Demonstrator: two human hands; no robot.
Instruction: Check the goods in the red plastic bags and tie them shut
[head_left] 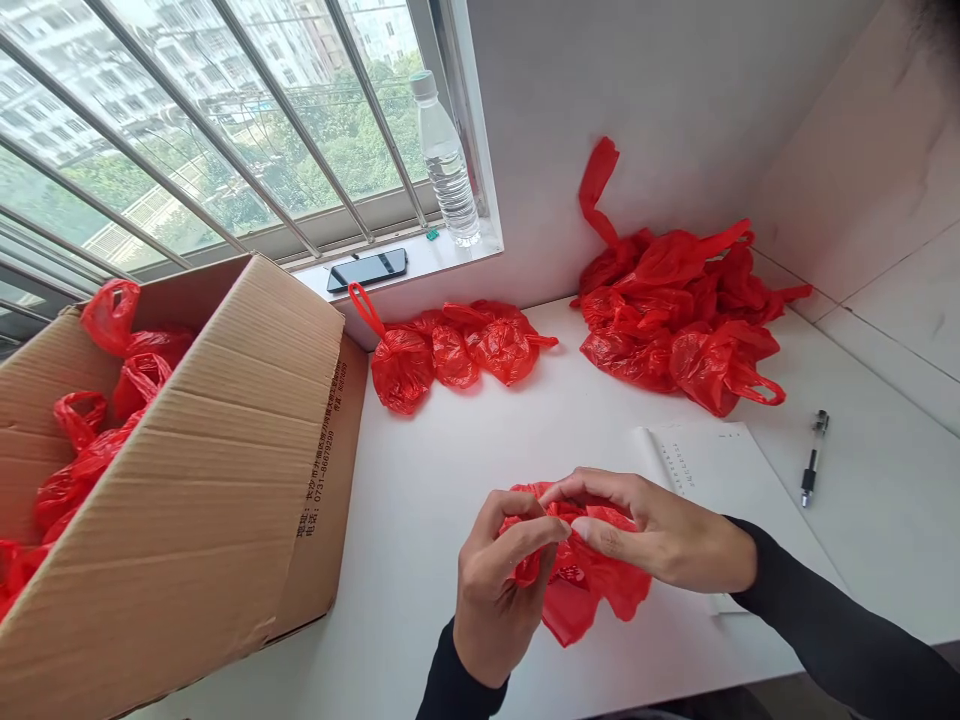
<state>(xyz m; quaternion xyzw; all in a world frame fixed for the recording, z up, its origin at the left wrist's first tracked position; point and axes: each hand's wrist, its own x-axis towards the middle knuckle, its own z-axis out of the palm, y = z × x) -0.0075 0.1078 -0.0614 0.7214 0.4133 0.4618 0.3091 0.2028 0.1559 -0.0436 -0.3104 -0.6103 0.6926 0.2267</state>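
A crumpled red plastic bag [574, 605] is between my two hands, low over the white table. My left hand [506, 580] is closed on the bag's left part, its fingers curled and the red film showing between them. From the right, my right hand [645, 525] pinches the same bag near its top, thumb and fingertips close to the left hand's fingertips. Part of the bag is hidden behind the fingers, and what lies inside it cannot be made out.
A cardboard box [217, 480] holding red bags stands left. Tied red bags [457, 350] and a larger red pile [675, 300] lie along the wall. A notebook [727, 470] and pen [814, 460] lie right. On the sill are a phone [367, 270] and bottle [450, 175].
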